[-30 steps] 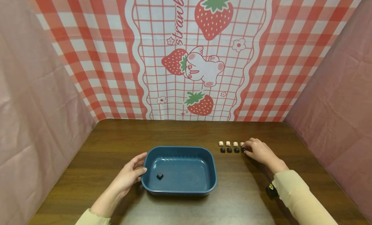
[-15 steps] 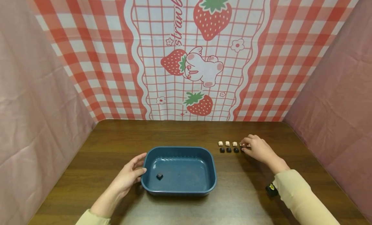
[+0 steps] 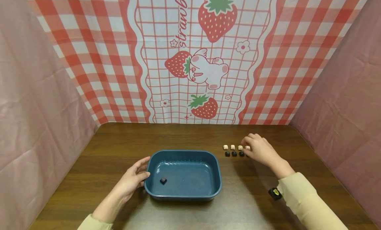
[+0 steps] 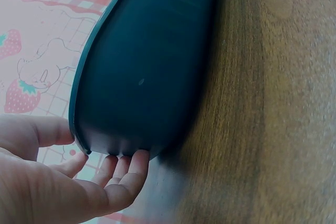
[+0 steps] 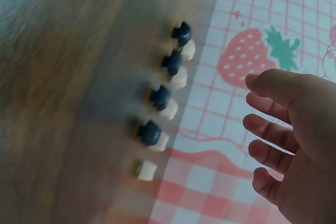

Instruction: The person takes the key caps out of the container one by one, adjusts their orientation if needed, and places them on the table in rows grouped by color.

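My left hand point(image 3: 131, 179) holds the left end of a blue plastic basin point(image 3: 183, 197), thumb at the rim and fingers against the outer wall, as the left wrist view also shows. A single black keycap point(image 3: 163, 180) lies in the basin. My right hand point(image 3: 259, 151) hovers at the right end of two rows of keycaps, covering part of them in the head view. In the right wrist view its fingers are spread apart with nothing between them. White keycaps point(image 3: 232, 147) form the back row, and black keycaps point(image 3: 234, 154) the front row.
Under everything is a brown wooden table point(image 3: 184, 135). A red-and-white strawberry cloth point(image 3: 208, 68) hangs at its back edge, with pink cloth point(image 3: 339, 78) on both sides. A small black device point(image 3: 275, 193) sits at my right wrist.
My right hand has shifted slightly left and back over the keycaps, with its fingers higher. The fourth black keycap is now hidden behind it. The left hand and basin have stayed put.
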The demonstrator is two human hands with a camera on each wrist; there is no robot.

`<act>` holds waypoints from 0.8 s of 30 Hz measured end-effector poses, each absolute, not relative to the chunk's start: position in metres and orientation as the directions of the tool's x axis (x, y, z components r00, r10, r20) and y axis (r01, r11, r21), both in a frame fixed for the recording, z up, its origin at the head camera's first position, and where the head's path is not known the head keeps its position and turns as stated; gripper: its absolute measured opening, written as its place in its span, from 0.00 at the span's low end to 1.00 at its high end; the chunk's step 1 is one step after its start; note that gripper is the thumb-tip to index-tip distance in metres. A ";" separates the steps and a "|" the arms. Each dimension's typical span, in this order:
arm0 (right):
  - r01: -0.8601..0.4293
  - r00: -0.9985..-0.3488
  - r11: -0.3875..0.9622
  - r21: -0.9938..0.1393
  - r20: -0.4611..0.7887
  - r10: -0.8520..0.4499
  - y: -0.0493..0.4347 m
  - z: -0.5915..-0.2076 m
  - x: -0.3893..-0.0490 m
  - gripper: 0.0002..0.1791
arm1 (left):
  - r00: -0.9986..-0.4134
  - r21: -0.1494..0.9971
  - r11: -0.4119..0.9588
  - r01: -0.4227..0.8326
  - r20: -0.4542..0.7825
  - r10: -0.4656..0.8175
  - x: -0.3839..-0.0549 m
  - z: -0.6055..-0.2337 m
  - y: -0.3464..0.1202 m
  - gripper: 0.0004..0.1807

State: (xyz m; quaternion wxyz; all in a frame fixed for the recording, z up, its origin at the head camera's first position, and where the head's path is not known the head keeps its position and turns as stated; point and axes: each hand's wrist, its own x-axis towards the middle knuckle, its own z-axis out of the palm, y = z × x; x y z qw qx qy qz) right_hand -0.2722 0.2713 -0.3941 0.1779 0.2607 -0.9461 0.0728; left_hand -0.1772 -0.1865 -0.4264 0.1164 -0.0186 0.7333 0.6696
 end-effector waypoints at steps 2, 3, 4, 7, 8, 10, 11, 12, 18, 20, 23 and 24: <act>-0.523 -0.794 0.851 -0.034 0.382 -0.473 0.267 -0.391 -0.270 0.10 | -0.972 0.977 0.098 -0.188 -0.199 0.124 -0.178 -0.426 -0.186 0.31; -0.522 -0.795 0.852 -0.028 0.379 -0.474 0.265 -0.389 -0.270 0.10 | -0.972 0.977 0.096 -0.189 -0.201 0.124 -0.178 -0.426 -0.186 0.31; -0.521 -0.795 0.853 -0.024 0.376 -0.475 0.262 -0.387 -0.269 0.10 | -0.972 0.977 0.095 -0.191 -0.202 0.122 -0.177 -0.426 -0.186 0.31; -0.525 -0.793 0.851 -0.021 0.375 -0.480 0.256 -0.381 -0.266 0.11 | -0.972 0.978 0.094 -0.187 -0.198 0.125 -0.177 -0.426 -0.186 0.31; -0.524 -0.794 0.852 -0.019 0.374 -0.480 0.254 -0.380 -0.265 0.11 | -0.973 0.978 0.092 -0.187 -0.198 0.123 -0.177 -0.426 -0.186 0.31; -0.528 -0.789 0.849 -0.019 0.380 -0.482 0.250 -0.377 -0.263 0.11 | -0.973 0.978 0.092 -0.185 -0.196 0.123 -0.177 -0.426 -0.186 0.31; -0.531 -0.786 0.847 -0.020 0.385 -0.484 0.248 -0.376 -0.262 0.11 | -0.972 0.978 0.091 -0.188 -0.198 0.123 -0.177 -0.426 -0.186 0.31; -0.532 -0.784 0.846 -0.020 0.389 -0.484 0.246 -0.375 -0.262 0.11 | -0.972 0.978 0.090 -0.190 -0.200 0.122 -0.178 -0.426 -0.185 0.31; -0.532 -0.780 0.846 -0.036 0.410 -0.473 0.231 -0.370 -0.255 0.12 | -0.973 0.978 0.093 -0.185 -0.196 0.123 -0.178 -0.427 -0.186 0.31; -0.535 -0.775 0.844 -0.040 0.422 -0.471 0.226 -0.367 -0.253 0.13 | -0.973 0.978 0.094 -0.185 -0.196 0.122 -0.178 -0.427 -0.186 0.31; -0.551 -0.756 0.834 -0.035 0.444 -0.481 0.217 -0.364 -0.249 0.13 | -0.973 0.977 0.093 -0.190 -0.200 0.117 -0.178 -0.427 -0.186 0.31; -0.559 -0.746 0.828 -0.031 0.453 -0.487 0.214 -0.363 -0.248 0.13 | -0.973 0.977 0.092 -0.192 -0.202 0.114 -0.178 -0.427 -0.186 0.31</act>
